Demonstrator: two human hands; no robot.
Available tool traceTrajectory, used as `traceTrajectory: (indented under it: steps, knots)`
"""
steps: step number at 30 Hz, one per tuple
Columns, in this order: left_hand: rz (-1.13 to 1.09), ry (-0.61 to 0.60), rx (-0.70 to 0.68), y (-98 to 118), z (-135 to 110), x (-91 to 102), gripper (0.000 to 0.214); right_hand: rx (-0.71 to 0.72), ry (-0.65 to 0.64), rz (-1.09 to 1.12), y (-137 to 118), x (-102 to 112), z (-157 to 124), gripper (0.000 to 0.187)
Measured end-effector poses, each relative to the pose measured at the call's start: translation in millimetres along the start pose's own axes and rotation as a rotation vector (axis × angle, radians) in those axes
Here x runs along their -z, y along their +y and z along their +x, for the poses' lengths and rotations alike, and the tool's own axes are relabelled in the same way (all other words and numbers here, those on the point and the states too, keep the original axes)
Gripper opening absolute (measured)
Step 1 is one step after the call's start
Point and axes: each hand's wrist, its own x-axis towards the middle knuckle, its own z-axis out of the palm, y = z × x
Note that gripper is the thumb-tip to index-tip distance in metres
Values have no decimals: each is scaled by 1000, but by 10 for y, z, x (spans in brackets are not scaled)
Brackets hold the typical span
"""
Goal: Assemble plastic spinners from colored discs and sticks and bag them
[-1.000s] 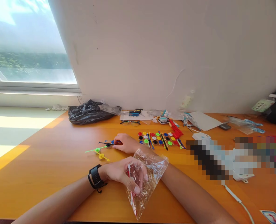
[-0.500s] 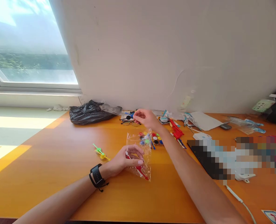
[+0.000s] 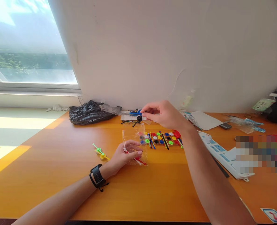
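My left hand (image 3: 126, 156) curls its fingers round a clear plastic bag (image 3: 141, 131). Inside the bag lie red and white plastic arrow-tipped sticks (image 3: 138, 161). Over the back of the desk, my right hand (image 3: 160, 114) pinches a black plastic stick with a round disc (image 3: 139, 119); its tip points down and left. Left of the bag, a green and yellow pair of such pieces (image 3: 101, 152) rests on the desk. Behind and right of the bag, coloured discs and sticks (image 3: 161, 139) are spread in rows.
A black plastic bag (image 3: 89, 114) sits at the back left. Eyeglasses (image 3: 129, 122) lie near the right hand's fingertips. On the right are a white power strip (image 3: 225, 156), a white sheet (image 3: 206, 120) and a dark small case (image 3: 225, 126). A wall (image 3: 140, 56) bounds the desk behind.
My right hand has moved right with the black stick, uncovering more of the coloured pieces. The clear bag has tilted and sunk a little in my left hand.
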Motion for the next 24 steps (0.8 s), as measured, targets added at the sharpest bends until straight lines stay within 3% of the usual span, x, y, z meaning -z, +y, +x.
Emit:
traceTrajectory:
  steps: [8, 16, 24]
  knots:
    - [8, 38, -12, 34, -17, -15, 51, -2, -189, -21, 48, -4, 5, 23]
    - [64, -4, -35, 78, -34, -13, 50, -86, -371, -65, 20, 77, -27, 19]
    - [119, -26, -68, 41, -42, -37, 50, -38, -403, -41, 8, -17, 1, 18]
